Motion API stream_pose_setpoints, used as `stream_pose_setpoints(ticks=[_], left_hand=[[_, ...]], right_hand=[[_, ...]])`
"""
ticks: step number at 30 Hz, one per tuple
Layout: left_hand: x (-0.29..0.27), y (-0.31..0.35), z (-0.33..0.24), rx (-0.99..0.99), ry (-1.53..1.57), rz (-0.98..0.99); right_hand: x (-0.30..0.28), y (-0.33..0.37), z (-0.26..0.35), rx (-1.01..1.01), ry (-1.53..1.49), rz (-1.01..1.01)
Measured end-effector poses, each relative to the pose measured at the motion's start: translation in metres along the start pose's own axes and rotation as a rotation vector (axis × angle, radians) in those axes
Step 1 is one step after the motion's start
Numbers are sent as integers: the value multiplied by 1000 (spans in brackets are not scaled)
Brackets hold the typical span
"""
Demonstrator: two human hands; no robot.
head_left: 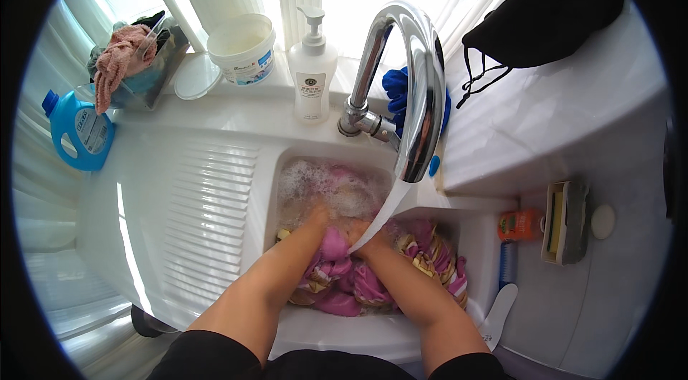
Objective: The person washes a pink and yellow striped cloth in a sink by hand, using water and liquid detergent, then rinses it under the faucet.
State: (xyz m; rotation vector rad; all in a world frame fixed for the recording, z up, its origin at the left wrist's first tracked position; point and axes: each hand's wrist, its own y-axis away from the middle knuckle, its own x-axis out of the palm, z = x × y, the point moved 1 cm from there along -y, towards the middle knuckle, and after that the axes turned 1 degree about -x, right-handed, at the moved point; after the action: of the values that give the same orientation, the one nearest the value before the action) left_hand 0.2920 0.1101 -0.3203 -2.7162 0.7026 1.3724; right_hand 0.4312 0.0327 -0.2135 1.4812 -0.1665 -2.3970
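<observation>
Seen from the head camera, both our hands are plunged into a small white laundry sink (459, 226), working a pink and yellow patterned garment (373, 279) that lies bunched in the basin under soapy foam (322, 186). Our left hand (315, 221) is closed on a fold of the cloth at the suds line; our right hand (364, 236) grips the fabric just beside it, directly beneath the stream of water (383, 211) falling from the chrome swan-neck faucet (419, 79). We judge the work to be mid-wash, the scrubbing and rinsing of the garment under a running tap; the next move would call for turning the bundle over to bring its far folds, now lying toward the right of the basin, under the stream, with a firm two-handed hold so the wet cloth does not slip. A white pump bottle (312, 79) and a white tub (242, 46) stand behind the ribbed washboard (204, 215), a blue detergent jug (77, 133) at far left, blue gloves (395, 89) behind the tap
</observation>
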Motion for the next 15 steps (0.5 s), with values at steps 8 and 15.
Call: stream_pose_setpoints(ticks=[8, 15], left_hand=[[-30, -20, -21, -250, 441, -402], [-115, 28, -80, 112, 163, 83]], right_hand=[[-56, -18, 28, 415, 2, 127], [-46, 29, 18, 152, -223, -178]])
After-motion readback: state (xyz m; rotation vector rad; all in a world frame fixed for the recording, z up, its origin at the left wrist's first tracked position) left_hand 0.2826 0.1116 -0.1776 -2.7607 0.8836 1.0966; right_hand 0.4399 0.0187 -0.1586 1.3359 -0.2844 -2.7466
